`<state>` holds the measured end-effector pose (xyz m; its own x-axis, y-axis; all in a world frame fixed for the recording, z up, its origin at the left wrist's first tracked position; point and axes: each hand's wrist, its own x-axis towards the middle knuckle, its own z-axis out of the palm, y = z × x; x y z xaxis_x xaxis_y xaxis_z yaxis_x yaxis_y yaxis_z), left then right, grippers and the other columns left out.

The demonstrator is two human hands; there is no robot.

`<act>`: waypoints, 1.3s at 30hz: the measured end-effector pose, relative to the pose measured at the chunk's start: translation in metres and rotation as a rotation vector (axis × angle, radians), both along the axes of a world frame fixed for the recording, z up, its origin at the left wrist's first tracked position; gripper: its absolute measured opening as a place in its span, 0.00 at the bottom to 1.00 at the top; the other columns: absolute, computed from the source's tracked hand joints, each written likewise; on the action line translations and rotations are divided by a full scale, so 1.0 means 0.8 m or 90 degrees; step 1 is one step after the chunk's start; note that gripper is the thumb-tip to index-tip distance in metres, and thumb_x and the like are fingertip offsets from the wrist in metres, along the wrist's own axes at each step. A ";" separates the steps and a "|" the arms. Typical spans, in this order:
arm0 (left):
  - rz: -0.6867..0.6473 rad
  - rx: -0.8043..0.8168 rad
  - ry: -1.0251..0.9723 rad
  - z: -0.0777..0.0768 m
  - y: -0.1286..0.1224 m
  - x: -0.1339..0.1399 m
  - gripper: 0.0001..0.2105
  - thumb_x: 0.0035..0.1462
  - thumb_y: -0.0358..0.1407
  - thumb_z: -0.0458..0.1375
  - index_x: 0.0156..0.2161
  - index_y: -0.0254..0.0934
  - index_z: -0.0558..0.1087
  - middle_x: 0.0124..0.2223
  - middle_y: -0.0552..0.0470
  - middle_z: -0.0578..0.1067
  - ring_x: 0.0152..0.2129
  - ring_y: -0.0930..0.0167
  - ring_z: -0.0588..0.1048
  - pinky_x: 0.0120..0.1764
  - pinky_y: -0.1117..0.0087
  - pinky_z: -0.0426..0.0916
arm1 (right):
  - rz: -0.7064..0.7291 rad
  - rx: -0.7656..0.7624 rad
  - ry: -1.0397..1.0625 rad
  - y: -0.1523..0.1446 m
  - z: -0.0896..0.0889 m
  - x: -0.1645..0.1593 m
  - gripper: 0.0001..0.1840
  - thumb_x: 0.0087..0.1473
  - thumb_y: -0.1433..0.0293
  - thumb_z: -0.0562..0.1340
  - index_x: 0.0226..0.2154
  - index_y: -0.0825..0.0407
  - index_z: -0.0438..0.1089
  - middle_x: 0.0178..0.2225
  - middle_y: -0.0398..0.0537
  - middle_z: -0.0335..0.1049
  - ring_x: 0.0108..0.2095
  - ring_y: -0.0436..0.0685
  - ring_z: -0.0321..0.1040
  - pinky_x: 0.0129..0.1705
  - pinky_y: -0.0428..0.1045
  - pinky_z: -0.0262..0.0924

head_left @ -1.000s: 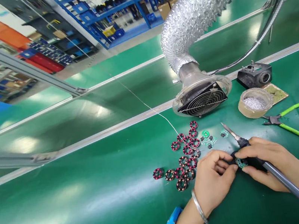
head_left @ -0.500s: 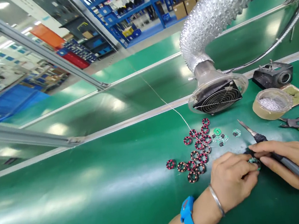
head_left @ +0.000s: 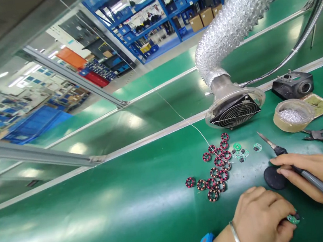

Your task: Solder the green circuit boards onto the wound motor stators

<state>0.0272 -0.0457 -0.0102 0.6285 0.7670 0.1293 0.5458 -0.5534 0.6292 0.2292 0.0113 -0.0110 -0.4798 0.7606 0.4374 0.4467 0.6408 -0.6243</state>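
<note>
My left hand (head_left: pixel 264 219) pinches a small green circuit board (head_left: pixel 293 218) with a dark part on it, low over the green mat. In my right hand (head_left: pixel 320 175) is a soldering iron (head_left: pixel 312 181), its bare tip pointing up and left. Beneath the right fingertips lies a black round disc (head_left: pixel 274 178); whether they touch it I cannot tell. Several wound copper ring coils (head_left: pixel 218 162) lie left of the hands. Beside them are several small green boards (head_left: pixel 242 155), one set apart (head_left: pixel 257 147). A thin solder wire (head_left: pixel 202 133) hangs down to the coils.
A fume extractor with a fan grille (head_left: pixel 235 112) and silver duct (head_left: pixel 224 33) stands over the back of the table. To the right are a tub of solder bits (head_left: pixel 292 116), a sponge tray (head_left: pixel 320 104), a black iron holder (head_left: pixel 293 84) and green-handled cutters (head_left: pixel 317 134).
My left hand has moved down and toward me with the board, away from the black disc, which now shows. The right hand holds the iron nearly where it was. The view has shifted slightly.
</note>
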 end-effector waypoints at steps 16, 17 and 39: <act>0.276 0.059 0.180 0.042 0.040 -0.049 0.04 0.53 0.28 0.58 0.32 0.37 0.74 0.32 0.49 0.72 0.32 0.65 0.69 0.36 0.64 0.65 | 0.039 -0.028 0.002 -0.002 0.002 -0.002 0.13 0.61 0.75 0.54 0.48 0.51 0.65 0.40 0.49 0.75 0.37 0.53 0.75 0.40 0.45 0.70; 0.283 0.052 0.167 0.045 0.039 -0.048 0.05 0.52 0.28 0.59 0.35 0.37 0.74 0.34 0.49 0.72 0.33 0.65 0.69 0.37 0.63 0.65 | 0.039 -0.031 0.000 -0.001 0.003 -0.002 0.13 0.62 0.75 0.54 0.48 0.51 0.65 0.40 0.48 0.75 0.37 0.53 0.74 0.40 0.45 0.70; 0.223 -0.043 0.058 0.020 0.026 -0.022 0.19 0.44 0.36 0.71 0.37 0.36 0.67 0.40 0.46 0.71 0.36 0.61 0.69 0.39 0.58 0.67 | 0.054 -0.054 0.014 0.001 0.004 -0.004 0.13 0.61 0.76 0.54 0.47 0.49 0.64 0.39 0.45 0.74 0.35 0.51 0.73 0.38 0.43 0.67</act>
